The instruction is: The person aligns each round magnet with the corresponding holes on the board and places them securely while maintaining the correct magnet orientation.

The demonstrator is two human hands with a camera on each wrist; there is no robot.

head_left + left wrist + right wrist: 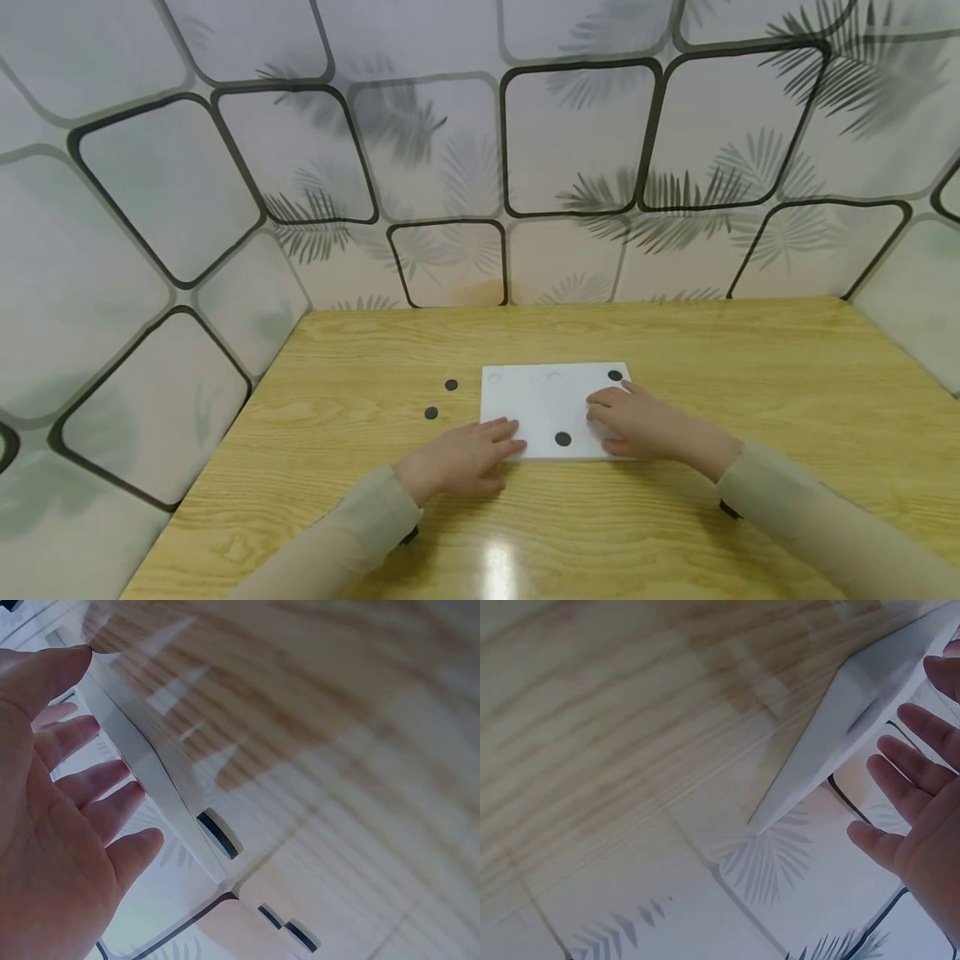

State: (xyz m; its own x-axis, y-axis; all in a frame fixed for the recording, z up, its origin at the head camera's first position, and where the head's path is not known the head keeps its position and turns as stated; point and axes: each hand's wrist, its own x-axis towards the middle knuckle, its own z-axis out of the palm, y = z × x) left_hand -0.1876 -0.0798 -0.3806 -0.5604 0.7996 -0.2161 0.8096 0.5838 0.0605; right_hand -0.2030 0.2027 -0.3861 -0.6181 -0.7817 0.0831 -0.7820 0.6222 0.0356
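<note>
A flat white board [525, 408] lies on the table, with two faint round marks near its far edge. One black disc [615, 376] sits at its far right corner, another black disc [563, 438] near its front edge. My left hand [461, 458] is at the board's front left corner, its fingers extended and loosely spread. At the right edge, my right hand [648, 423] has its fingers over the board, a fingertip close to the corner disc. Both wrist views show the palms holding nothing; whether the fingertips touch the board I cannot tell.
Two loose black discs, a farther disc [451, 385] and a nearer disc [431, 413], lie on the wooden table [360, 367] left of the board. A patterned wall [577, 142] rises behind the table's far edge.
</note>
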